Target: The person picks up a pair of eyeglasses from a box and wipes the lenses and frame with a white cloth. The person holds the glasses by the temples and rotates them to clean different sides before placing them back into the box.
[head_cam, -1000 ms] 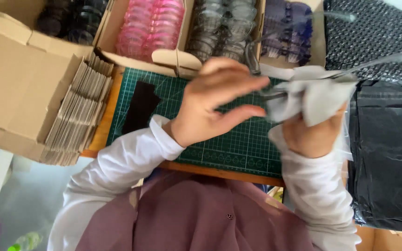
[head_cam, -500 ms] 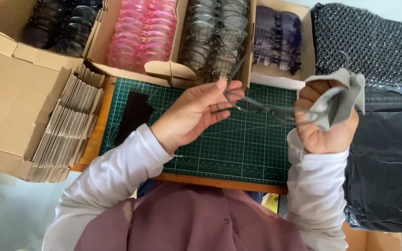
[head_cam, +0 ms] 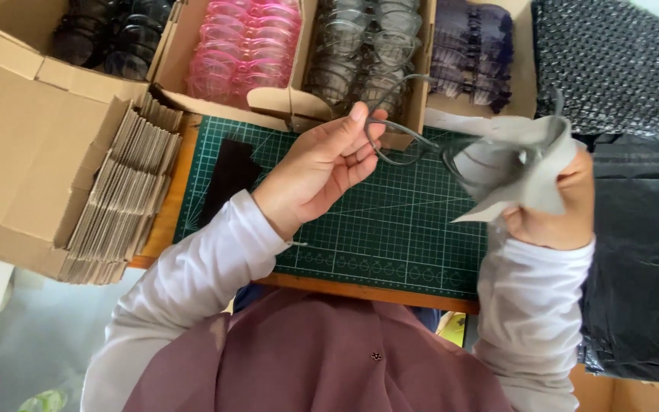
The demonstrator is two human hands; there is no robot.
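Left hand point(head_cam: 318, 172) raised palm-up over the green cutting mat point(head_cam: 390, 229), fingers point(head_cam: 360, 130) curled loosely around one end of a pair of clear-framed glasses point(head_cam: 406, 149). The rim sits against the fingertips, pinched between thumb and forefingers; the rest of the frame runs rightward, off the mat.

Right hand point(head_cam: 554, 210) closed around a grey cleaning cloth point(head_cam: 516, 172). Cloth bunched over the far lens of the glasses, fingers mostly hidden under it; exact grip on the lens cannot be told. Glasses thus span between both hands, held in the air.

Behind the mat: open cardboard box point(head_cam: 284, 103) with rows of dark glasses point(head_cam: 97, 38), pink glasses point(head_cam: 242, 46), clear grey glasses point(head_cam: 364, 46) and purple ones point(head_cam: 470, 46). Left of the mat, a stack of flat folded cardboard sleeves point(head_cam: 127, 198). A black rectangular piece point(head_cam: 226, 179) lies on the mat's left corner. Right side: black plastic bag point(head_cam: 642, 259), dotted dark sheet point(head_cam: 615, 65) above it.
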